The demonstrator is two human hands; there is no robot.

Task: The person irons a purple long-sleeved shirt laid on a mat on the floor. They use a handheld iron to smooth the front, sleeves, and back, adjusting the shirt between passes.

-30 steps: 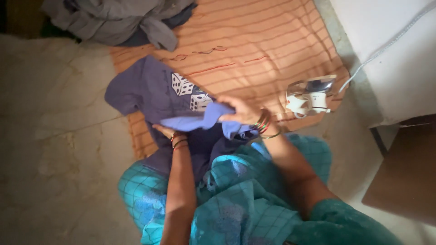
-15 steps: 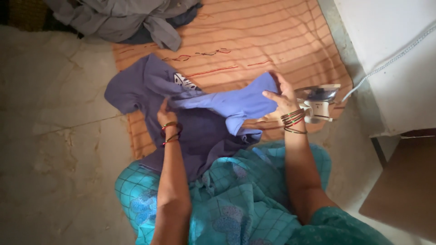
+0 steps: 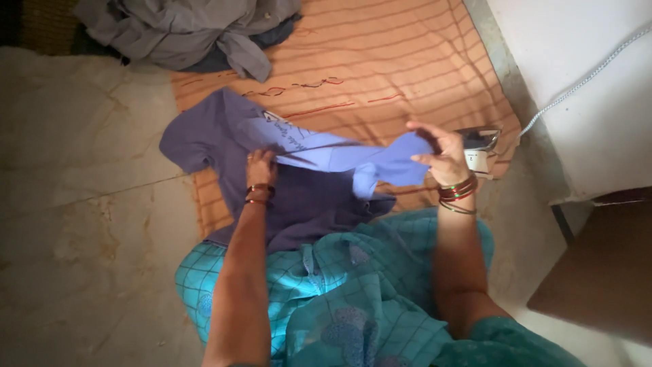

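Note:
A purple T-shirt (image 3: 224,132) lies partly on an orange striped cloth (image 3: 394,61) spread on the floor, its lower part over my lap. My left hand (image 3: 261,167) presses down on the shirt's middle fold, fingers closed on the fabric. My right hand (image 3: 440,151) pinches the end of a lighter purple part, pulled out to the right and lifted a little. The printed design is mostly folded under. Both wrists wear bangles.
A clothes iron (image 3: 479,146) stands just behind my right hand at the cloth's right edge, its white cord (image 3: 577,85) running up a white wall. A heap of grey clothes (image 3: 183,30) lies at the top. Marble floor (image 3: 81,204) is to the left, a brown board (image 3: 604,272) at right.
My right hand has drawn the shirt's lighter part from the centre out to the right, towards the iron. The left hand moved up onto the fold, and the printed design got covered.

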